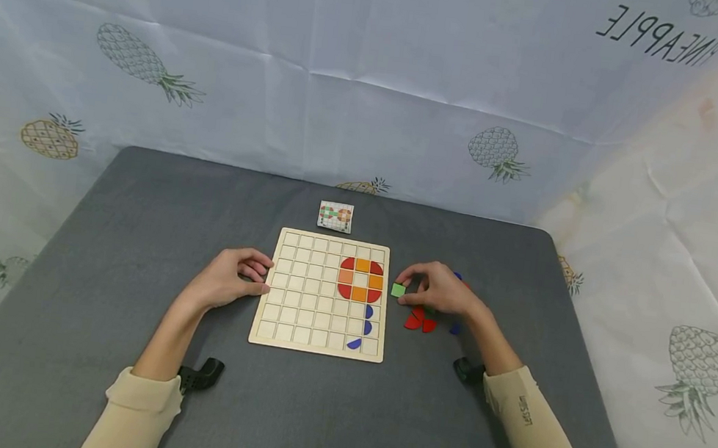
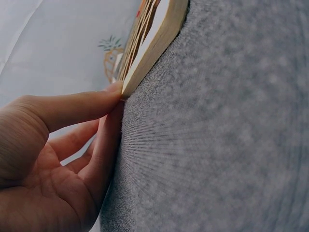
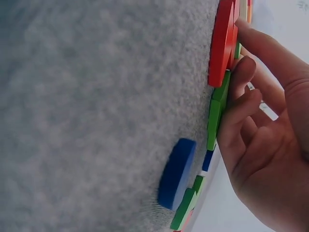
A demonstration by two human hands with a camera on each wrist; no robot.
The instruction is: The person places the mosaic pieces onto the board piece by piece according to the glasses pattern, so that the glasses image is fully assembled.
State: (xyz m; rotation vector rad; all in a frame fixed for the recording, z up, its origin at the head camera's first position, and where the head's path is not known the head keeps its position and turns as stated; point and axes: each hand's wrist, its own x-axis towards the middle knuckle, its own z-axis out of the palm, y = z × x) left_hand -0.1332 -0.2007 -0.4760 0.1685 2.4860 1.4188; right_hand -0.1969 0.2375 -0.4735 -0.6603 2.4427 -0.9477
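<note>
On the table lies a square wooden grid board [image 1: 296, 305]. My left hand [image 1: 234, 278] rests against its left edge, fingertips touching the edge and thumb tip at the rim; the left wrist view shows that thumb [image 2: 91, 99] close up. Beyond the board's right edge, my right hand [image 1: 436, 288] pinches a green square tile [image 1: 399, 291] between thumb and fingers. Red rounded pieces and orange squares [image 1: 362, 265] form a ring in the upper right cells. Below it lie several blue half-round pieces [image 1: 368, 328], the lowest one tilted.
A small pattern card [image 1: 335, 216] lies behind the board. Loose red pieces [image 1: 414, 321] are beside and under my right hand. Close to its fingers, the right wrist view shows green pieces [image 3: 217, 113] and a blue piece [image 3: 177, 174]. A pineapple-print curtain [image 1: 305, 114] hangs behind the table.
</note>
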